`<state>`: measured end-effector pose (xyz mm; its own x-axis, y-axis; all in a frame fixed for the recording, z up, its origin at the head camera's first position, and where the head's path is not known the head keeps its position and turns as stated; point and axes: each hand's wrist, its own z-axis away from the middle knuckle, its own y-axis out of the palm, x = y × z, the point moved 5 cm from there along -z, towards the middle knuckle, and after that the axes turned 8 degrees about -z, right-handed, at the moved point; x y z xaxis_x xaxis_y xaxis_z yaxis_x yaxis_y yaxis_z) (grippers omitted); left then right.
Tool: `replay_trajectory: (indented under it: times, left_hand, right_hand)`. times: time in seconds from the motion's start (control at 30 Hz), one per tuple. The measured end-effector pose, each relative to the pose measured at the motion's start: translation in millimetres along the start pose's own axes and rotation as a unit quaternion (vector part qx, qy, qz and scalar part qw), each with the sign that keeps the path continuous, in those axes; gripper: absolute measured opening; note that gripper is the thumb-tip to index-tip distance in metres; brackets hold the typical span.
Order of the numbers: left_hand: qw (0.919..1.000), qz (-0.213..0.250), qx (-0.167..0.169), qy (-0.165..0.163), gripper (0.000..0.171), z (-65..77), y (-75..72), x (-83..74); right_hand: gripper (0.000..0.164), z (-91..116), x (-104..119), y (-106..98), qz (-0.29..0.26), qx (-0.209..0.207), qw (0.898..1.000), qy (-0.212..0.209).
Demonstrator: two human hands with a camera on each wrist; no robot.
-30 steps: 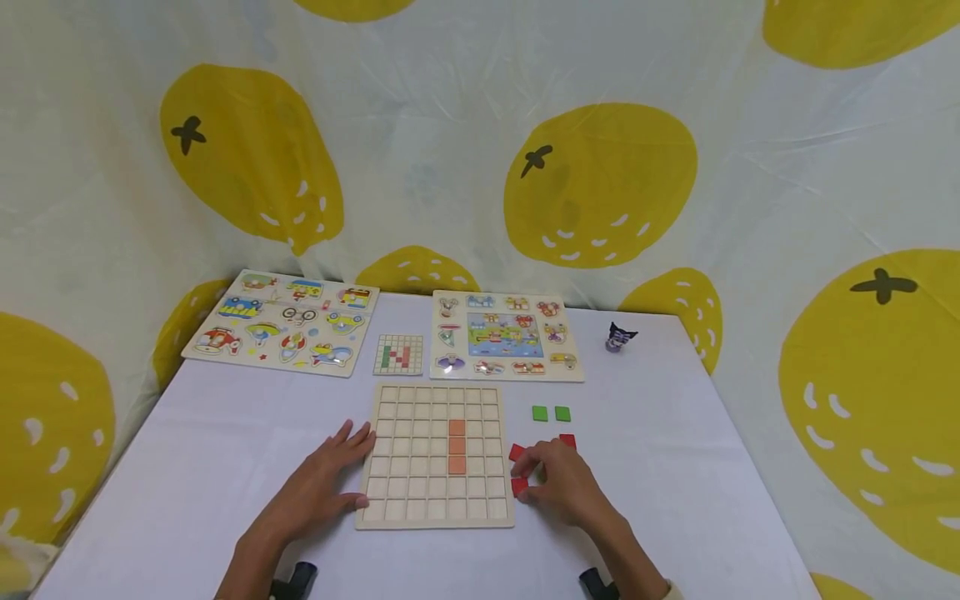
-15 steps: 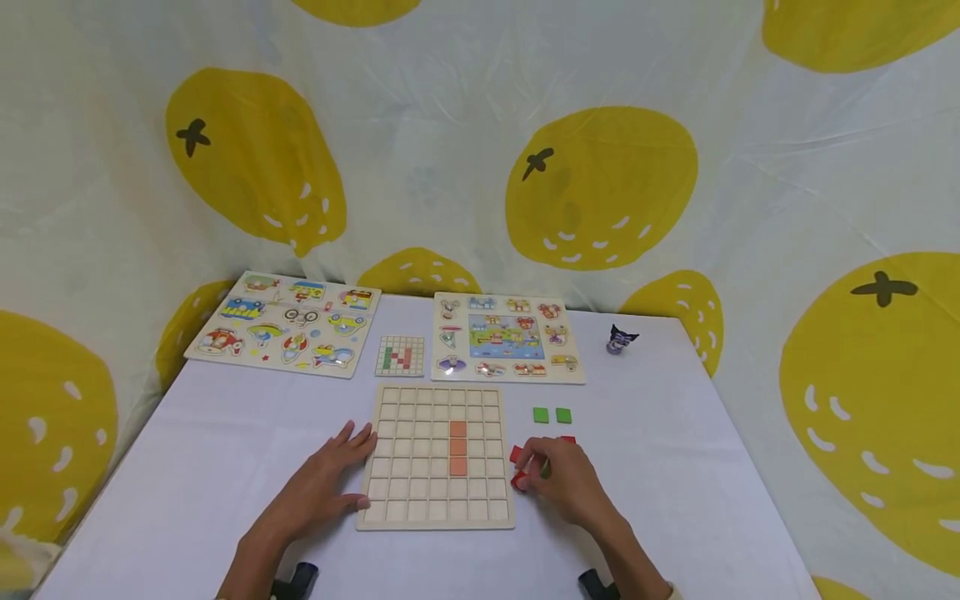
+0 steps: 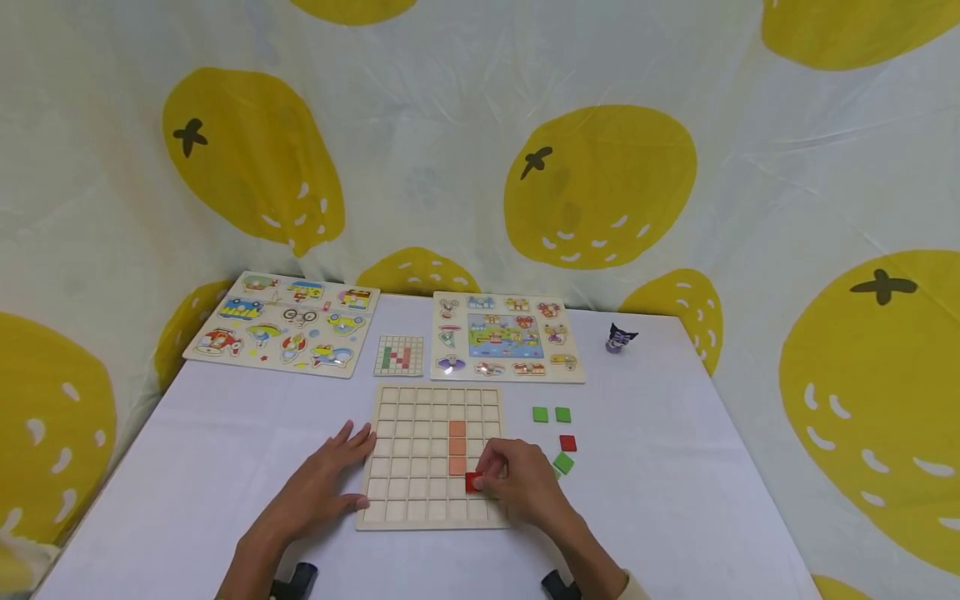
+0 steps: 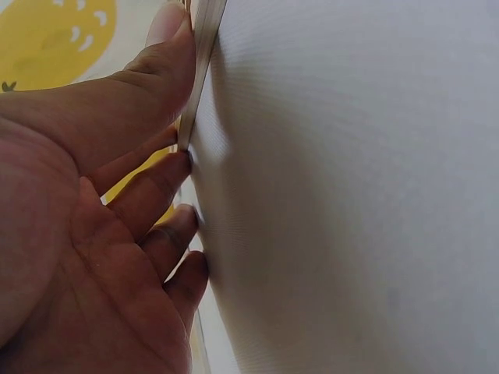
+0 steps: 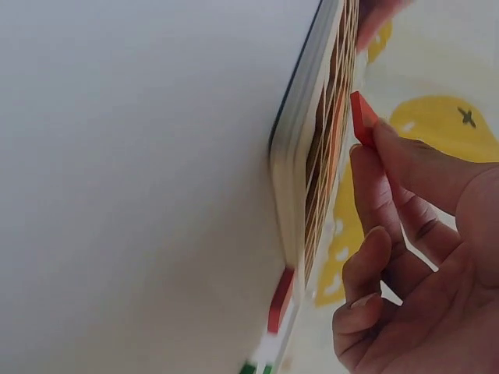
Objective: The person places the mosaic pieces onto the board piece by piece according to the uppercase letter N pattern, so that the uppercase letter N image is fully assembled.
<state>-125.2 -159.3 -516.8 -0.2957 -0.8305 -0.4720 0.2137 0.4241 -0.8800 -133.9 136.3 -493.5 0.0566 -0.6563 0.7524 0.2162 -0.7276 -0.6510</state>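
Observation:
Pinched between thumb and fingers of my right hand (image 3: 521,479) is a red square tile (image 3: 472,482). It hangs close over the lower right part of the wooden grid board (image 3: 416,523); the right wrist view shows the tile (image 5: 363,119) tilted, off the board's face. Three orange tiles (image 3: 457,447) fill a vertical row of cells right of the board's middle. My left hand (image 3: 318,483) lies at the board's left side, fingers spread and thumb at the edge. In the left wrist view, thumb and fingertips of the left hand (image 4: 117,210) meet that edge.
Right of the board lie two green tiles (image 3: 551,414), a red tile (image 3: 567,443) and another green tile (image 3: 563,462). Behind stand a small pattern card (image 3: 399,356), a vehicle puzzle (image 3: 281,325), a picture puzzle (image 3: 507,337) and a dark figurine (image 3: 619,337).
My right hand has lifted a red tile from the table beside the board and carried it left over the grid. A green tile it covered now shows. My left hand stays in place.

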Motion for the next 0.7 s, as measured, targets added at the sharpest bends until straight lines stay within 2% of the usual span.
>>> replay_trajectory:
  times: [0.4,0.7]
  left_hand:
    - [1.0000,-0.002,-0.001,0.000,0.095,-0.4,0.8,0.6]
    - [0.9999,-0.007,-0.002,-0.007,0.095,-0.4,1.8,1.5]
  right_hand:
    - [0.020,-10.4,10.3,20.3,0.037,0.005,0.999,-0.030]
    - [0.023,-11.2,10.4,26.3,0.052,0.019,0.998,-0.017]
